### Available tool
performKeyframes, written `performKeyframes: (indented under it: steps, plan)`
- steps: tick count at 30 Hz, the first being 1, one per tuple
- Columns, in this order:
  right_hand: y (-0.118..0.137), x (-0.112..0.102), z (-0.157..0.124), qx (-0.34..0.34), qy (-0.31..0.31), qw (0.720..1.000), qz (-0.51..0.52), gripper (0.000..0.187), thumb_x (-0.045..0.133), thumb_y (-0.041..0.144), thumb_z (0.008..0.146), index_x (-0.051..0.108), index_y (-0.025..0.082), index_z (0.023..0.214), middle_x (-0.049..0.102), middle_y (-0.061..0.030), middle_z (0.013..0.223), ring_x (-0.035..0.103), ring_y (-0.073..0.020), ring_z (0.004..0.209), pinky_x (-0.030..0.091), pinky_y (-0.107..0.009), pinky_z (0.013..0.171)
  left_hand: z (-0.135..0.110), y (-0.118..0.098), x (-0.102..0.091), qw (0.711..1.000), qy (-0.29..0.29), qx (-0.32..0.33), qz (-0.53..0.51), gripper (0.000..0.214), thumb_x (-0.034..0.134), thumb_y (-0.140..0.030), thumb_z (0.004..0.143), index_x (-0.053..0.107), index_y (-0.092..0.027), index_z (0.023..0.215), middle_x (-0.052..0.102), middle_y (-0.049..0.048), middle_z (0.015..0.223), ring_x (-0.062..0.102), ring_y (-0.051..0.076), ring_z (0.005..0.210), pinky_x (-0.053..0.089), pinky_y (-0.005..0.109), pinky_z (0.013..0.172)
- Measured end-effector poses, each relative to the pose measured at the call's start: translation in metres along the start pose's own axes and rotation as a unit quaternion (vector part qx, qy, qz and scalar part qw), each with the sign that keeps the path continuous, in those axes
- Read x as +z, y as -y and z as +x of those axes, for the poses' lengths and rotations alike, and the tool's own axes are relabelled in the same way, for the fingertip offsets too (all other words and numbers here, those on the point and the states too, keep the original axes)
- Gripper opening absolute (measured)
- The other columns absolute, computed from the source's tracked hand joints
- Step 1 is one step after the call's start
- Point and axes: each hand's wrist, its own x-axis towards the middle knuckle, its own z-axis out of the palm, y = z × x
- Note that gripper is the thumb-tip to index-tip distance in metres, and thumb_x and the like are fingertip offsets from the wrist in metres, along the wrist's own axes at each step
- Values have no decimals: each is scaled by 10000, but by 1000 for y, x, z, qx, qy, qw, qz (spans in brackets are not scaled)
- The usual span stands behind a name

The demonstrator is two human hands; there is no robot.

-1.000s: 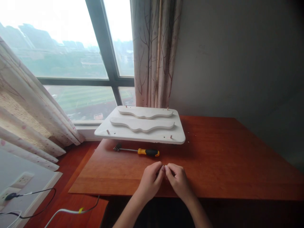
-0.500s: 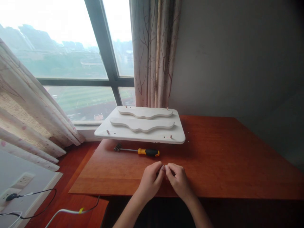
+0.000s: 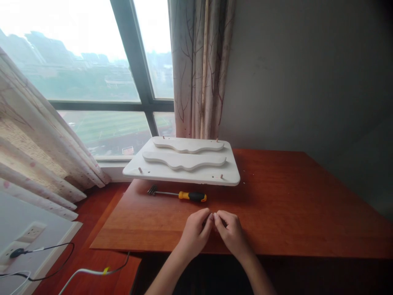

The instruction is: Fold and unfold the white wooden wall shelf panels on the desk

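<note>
My left hand (image 3: pixel 196 230) and my right hand (image 3: pixel 229 229) meet at the fingertips above the near part of the table. Both have their fingers curled in and thumbs pressed against them; anything pinched there is too small or hidden to make out. Just beyond them lies a screwdriver (image 3: pixel 193 196) with a yellow and black handle, its shaft pointing left to several dark screws (image 3: pixel 152 190) clustered at the tip. Farther back is a white board (image 3: pixel 187 175) with wooden dowels (image 3: pixel 221 176) upright near its corners. Two wavy-edged white slats (image 3: pixel 184 160) rest on it.
The brown wooden table (image 3: pixel 294 205) stretches right toward the grey wall, with tiny white crumbs near the board. Window and curtains (image 3: pixel 199 69) stand behind. At lower left are a wall socket with a black plug (image 3: pixel 16 253) and a white cable (image 3: pixel 82 271).
The view has shifted very slightly. Both hands keep the same fingertip-to-fingertip pose, and the board, slats and screwdriver lie as before.
</note>
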Motion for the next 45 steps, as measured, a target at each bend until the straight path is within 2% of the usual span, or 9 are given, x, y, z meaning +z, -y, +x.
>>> performKeyframes:
  steps: [38, 41, 45]
  plan:
    - [-2, 1, -1, -2, -3, 1000, -5, 401, 413, 326, 1015, 405, 208, 633, 469, 26, 603, 447, -114, 576, 298, -263, 572, -1, 0, 1, 1000, -9, 2, -3, 344, 422, -323, 1006, 371, -195, 690, 467, -13, 646, 421, 121, 607, 313, 263, 604]
    - [-4, 1, 0, -1, -2, 1000, 7, 415, 413, 341, 1018, 438, 205, 627, 482, 23, 599, 459, -116, 573, 309, -262, 569, -1, 0, -1, 999, -8, -16, -45, 359, 448, -348, 999, 409, -189, 678, 481, -7, 640, 435, 122, 610, 335, 256, 595]
    - [-1, -1, 2, 11, 3, 999, 32, 435, 433, 399, 1020, 483, 198, 637, 505, 16, 608, 476, -120, 590, 339, -256, 577, 0, -3, -4, 979, -1, -57, -194, 329, 494, -406, 984, 525, -170, 756, 533, 5, 679, 504, 124, 625, 417, 242, 598]
